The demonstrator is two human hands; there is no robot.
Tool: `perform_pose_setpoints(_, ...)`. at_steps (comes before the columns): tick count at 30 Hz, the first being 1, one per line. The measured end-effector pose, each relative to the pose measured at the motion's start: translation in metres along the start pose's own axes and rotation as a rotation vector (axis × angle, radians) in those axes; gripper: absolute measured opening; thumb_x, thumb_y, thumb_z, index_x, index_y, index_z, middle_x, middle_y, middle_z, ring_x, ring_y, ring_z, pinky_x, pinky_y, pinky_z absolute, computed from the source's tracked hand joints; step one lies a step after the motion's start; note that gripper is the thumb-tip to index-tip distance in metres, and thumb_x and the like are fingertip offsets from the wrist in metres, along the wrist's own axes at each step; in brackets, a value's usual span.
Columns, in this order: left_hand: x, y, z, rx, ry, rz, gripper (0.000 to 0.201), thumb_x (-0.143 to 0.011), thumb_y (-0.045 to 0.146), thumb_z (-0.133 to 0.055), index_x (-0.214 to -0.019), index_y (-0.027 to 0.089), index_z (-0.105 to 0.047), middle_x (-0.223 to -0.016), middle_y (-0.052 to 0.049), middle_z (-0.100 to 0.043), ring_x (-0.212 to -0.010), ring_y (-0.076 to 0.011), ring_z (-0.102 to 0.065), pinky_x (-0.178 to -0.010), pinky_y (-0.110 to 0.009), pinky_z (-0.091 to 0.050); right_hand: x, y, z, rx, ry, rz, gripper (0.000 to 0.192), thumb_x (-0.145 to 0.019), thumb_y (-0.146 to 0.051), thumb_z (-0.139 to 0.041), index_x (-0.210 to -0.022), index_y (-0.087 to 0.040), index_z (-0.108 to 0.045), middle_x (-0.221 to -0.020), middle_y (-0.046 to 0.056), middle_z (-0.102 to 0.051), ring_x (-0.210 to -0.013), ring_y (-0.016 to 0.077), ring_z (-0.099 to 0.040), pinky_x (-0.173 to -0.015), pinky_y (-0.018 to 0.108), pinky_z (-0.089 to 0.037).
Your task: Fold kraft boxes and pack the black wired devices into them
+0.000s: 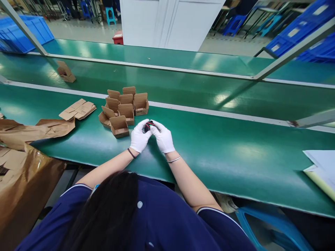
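Both my hands wear white gloves and meet over the green table (222,153). Between them sits a small black part with red and green wires (148,125). My left hand (139,137) grips it from the left, my right hand (162,137) from the right. Just left of my hands stands a cluster of several small open cardboard boxes (123,109), the nearest box (119,126) a short way from my left hand.
Flat unfolded box blanks (77,109) lie left of the cluster, with crumpled brown paper (31,130) further left. One folded box (65,72) rests on the conveyor belt behind. White sheets (320,167) lie at the right edge. A blue stool (272,226) stands below.
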State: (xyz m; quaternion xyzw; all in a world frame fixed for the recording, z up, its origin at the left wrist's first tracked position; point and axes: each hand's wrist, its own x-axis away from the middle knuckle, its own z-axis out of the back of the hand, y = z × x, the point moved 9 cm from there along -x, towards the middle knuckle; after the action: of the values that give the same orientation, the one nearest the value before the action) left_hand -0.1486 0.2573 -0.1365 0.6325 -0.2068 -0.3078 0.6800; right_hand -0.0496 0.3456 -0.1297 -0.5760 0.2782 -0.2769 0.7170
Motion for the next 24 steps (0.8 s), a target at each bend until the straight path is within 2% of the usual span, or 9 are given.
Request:
perform_pose_setpoints(3, -0.012, 0.008, -0.002, -0.136, -0.003, -0.061, 0.059, -0.08, 0.028, -0.074, -0.135, 0.018, -0.057, -0.135, -0.013, -0.062, -0.117, -0.0265, -0.063, -0.105, -0.042, -0.051, -0.022, 0.008, 0.001, -0.071, 0.007, -0.039, 0.052, -0.089, -0.058, -0.056, -0.123, -0.022, -0.067, -0.127, 0.008, -0.069, -0.114, 0.024, -0.066, -0.099, 0.041, -0.055)
perform_pose_setpoints(6, -0.019, 0.015, -0.002, -0.251, -0.066, -0.093, 0.083, -0.078, 0.035, -0.078, -0.15, 0.015, -0.04, -0.149, -0.02, -0.047, -0.115, -0.0294, -0.063, -0.098, -0.043, -0.055, -0.061, -0.013, 0.008, 0.005, -0.012, 0.051, 0.051, -0.093, -0.056, -0.051, -0.124, -0.02, -0.066, -0.125, 0.009, -0.07, -0.109, 0.0229, -0.067, -0.095, 0.039, -0.056)
perform_pose_setpoints(9, -0.01, 0.019, -0.001, -0.371, -0.147, -0.112, 0.073, -0.086, 0.038, -0.07, -0.148, 0.011, -0.041, -0.152, -0.024, -0.043, -0.114, -0.0308, -0.064, -0.097, -0.047, -0.056, -0.103, -0.056, -0.005, 0.432, -0.101, 0.252, 0.038, -0.094, -0.042, -0.055, -0.122, -0.02, -0.067, -0.127, 0.01, -0.068, -0.114, 0.0238, -0.064, -0.103, 0.04, -0.051)
perform_pose_setpoints(12, 0.008, 0.028, -0.002, -0.479, -0.225, -0.214, 0.051, -0.091, 0.038, -0.064, -0.135, 0.013, -0.057, -0.149, -0.02, -0.049, -0.127, -0.0318, -0.059, -0.109, -0.05, -0.049, -0.129, -0.075, -0.048, 1.018, -0.305, 0.369, 0.033, -0.094, -0.029, -0.054, -0.12, -0.013, -0.068, -0.127, 0.018, -0.066, -0.116, 0.0298, -0.061, -0.101, 0.044, -0.049)
perform_pose_setpoints(14, 0.018, 0.035, 0.002, -0.517, -0.248, -0.276, 0.042, -0.092, 0.038, -0.063, -0.129, 0.017, -0.062, -0.145, -0.016, -0.055, -0.131, -0.0297, -0.056, -0.113, -0.05, -0.047, -0.137, -0.07, -0.076, 1.31, -0.459, 0.369, 0.035, -0.095, -0.02, -0.048, -0.122, -0.005, -0.065, -0.126, 0.026, -0.063, -0.117, 0.0336, -0.06, -0.095, 0.044, -0.05)
perform_pose_setpoints(16, 0.026, 0.042, 0.01, -0.533, -0.252, -0.312, 0.036, -0.094, 0.038, -0.061, -0.125, 0.02, -0.064, -0.14, -0.012, -0.061, -0.13, -0.0269, -0.058, -0.112, -0.048, -0.048, -0.141, -0.063, -0.095, 1.452, -0.559, 0.348, 0.038, -0.094, -0.012, -0.043, -0.122, 0.001, -0.065, -0.124, 0.03, -0.063, -0.119, 0.036, -0.059, -0.094, 0.043, -0.05)
perform_pose_setpoints(18, 0.034, 0.051, 0.02, -0.529, -0.249, -0.333, 0.033, -0.095, 0.039, -0.06, -0.122, 0.021, -0.066, -0.135, -0.01, -0.064, -0.126, -0.0251, -0.061, -0.11, -0.046, -0.051, -0.146, -0.057, -0.106, 1.478, -0.63, 0.329, 0.036, -0.093, -0.01, -0.044, -0.117, 0.001, -0.069, -0.119, 0.03, -0.066, -0.117, 0.0365, -0.061, -0.094, 0.043, -0.049)
perform_pose_setpoints(21, 0.041, 0.074, 0.038, -0.49, -0.245, -0.381, 0.032, -0.096, 0.041, -0.058, -0.12, 0.022, -0.068, -0.132, -0.009, -0.067, -0.12, -0.0234, -0.065, -0.106, -0.043, -0.055, -0.155, -0.044, -0.116, 1.466, -0.761, 0.309, 0.03, -0.09, -0.019, -0.057, -0.11, -0.007, -0.075, -0.113, 0.023, -0.072, -0.11, 0.0322, -0.066, -0.094, 0.037, -0.049)
perform_pose_setpoints(24, 0.025, 0.102, 0.079, -0.468, -0.157, -0.442, 0.029, -0.096, 0.042, -0.058, -0.114, 0.023, -0.07, -0.128, -0.008, -0.069, -0.118, -0.0219, -0.066, -0.106, -0.04, -0.055, -0.168, -0.029, -0.122, 1.474, -0.838, 0.267, 0.029, -0.086, -0.025, -0.065, -0.108, -0.01, -0.077, -0.11, 0.019, -0.074, -0.106, 0.0293, -0.069, -0.092, 0.033, -0.05)
